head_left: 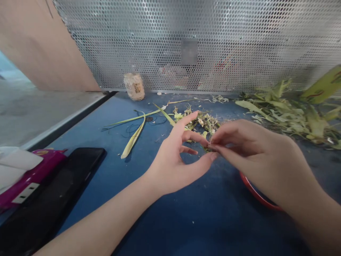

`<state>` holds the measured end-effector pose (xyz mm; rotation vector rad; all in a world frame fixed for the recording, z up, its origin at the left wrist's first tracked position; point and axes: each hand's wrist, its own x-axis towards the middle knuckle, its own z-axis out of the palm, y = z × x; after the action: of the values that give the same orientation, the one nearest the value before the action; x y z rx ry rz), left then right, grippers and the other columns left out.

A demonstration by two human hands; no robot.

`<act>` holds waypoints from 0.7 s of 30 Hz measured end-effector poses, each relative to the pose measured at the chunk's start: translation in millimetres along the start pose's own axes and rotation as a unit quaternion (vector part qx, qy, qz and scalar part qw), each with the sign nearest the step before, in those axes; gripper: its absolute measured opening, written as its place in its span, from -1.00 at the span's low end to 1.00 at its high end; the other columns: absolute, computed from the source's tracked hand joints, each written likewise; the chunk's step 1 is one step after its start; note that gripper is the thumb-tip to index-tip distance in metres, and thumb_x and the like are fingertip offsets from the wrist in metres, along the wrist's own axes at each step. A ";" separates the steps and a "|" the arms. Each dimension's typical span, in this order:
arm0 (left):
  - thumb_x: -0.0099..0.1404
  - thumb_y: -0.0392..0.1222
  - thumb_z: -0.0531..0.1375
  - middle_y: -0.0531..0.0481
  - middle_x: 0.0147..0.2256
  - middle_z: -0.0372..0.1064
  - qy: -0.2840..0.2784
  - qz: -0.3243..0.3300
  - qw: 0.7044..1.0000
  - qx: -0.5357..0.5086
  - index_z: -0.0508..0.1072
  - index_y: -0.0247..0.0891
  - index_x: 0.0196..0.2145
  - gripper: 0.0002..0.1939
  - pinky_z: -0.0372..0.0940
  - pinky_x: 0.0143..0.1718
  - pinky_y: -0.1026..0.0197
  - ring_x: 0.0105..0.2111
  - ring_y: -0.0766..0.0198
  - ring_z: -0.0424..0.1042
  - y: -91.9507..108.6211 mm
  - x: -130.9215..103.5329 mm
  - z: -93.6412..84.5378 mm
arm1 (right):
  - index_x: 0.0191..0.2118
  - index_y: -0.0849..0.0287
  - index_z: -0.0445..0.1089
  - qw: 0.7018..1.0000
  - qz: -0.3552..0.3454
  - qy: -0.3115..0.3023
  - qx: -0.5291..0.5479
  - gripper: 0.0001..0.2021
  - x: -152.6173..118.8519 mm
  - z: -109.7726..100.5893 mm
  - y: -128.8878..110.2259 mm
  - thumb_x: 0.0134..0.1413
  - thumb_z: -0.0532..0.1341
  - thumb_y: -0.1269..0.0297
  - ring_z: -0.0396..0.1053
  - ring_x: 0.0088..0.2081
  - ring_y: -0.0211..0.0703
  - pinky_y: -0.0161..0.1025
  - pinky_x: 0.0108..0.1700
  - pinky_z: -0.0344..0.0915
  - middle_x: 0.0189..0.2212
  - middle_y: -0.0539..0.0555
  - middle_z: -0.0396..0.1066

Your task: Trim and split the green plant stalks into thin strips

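Note:
My left hand [177, 154] and my right hand [259, 149] meet at their fingertips over the blue table [191, 220]. The left thumb and middle finger close in a pinch, while its index finger stretches out. Thumb and fingers of the right hand also press together at the same spot. What lies between them is tiny and dark, and I cannot make it out. Just behind the hands is a heap of small yellow-green plant scraps [202, 121], partly covered by my fingers. A red rim [255, 193], perhaps of a dish, shows below my right hand.
Long pale-green leaf strips [134, 138] lie left of the scraps. A larger pile of leaves [293, 113] is at the right. A clear bag with pale contents [134, 87] stands by the perforated metal panel [160, 46]. At left are a black phone [71, 177] and a magenta packet [34, 174].

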<state>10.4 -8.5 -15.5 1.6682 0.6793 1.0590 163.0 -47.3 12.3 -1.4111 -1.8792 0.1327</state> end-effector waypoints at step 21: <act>0.06 -0.34 0.23 0.01 -0.35 0.45 0.030 -0.069 0.985 -0.155 -0.08 -0.14 0.20 -0.18 0.35 -0.44 0.23 -0.50 0.32 0.41 -6.1 6.1 -5.9 | -0.26 -0.04 0.41 0.996 -0.029 0.088 -0.008 -0.82 -0.7 9.8 2.5 -0.01 0.20 0.38 0.43 -0.45 -0.27 -0.33 -0.41 0.39 -0.34 -0.08 0.47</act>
<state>8.2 1.3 -18.6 1.3074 0.6246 1.0597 158.9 -43.6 3.9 -1.3313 -1.7775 -0.0336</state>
